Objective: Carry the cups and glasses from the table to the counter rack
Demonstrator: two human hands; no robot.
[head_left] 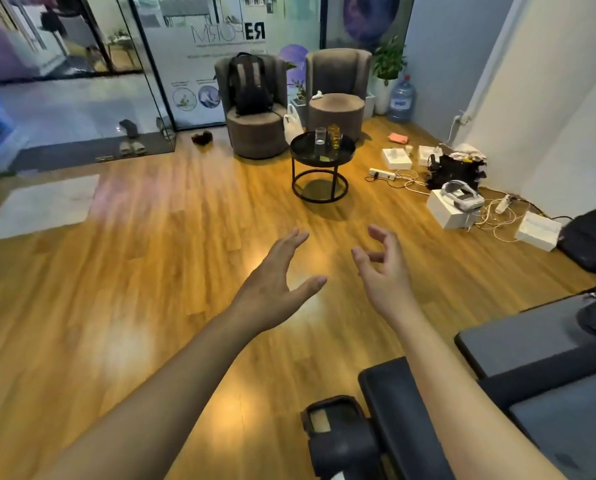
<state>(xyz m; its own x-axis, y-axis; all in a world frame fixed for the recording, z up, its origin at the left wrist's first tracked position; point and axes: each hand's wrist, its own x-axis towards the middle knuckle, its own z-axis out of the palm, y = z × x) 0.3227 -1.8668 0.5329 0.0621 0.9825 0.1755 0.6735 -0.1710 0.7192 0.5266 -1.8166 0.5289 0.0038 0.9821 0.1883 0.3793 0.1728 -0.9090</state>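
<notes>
- Left grip [278, 271]: fingers spread wide, holding nothing, raised over the wooden floor [151, 289].
- Right grip [383, 268]: loosely curled, also empty.
- Clear glass [320, 136] and amber glasses [334, 136] stand well beyond both, on the round black counter [298, 150].

An office lounge or reception; two armchairs [256, 109] behind a small round table [322, 150]; printed glass partition [220, 46] beyond; water jug [401, 98] to its right.
</notes>
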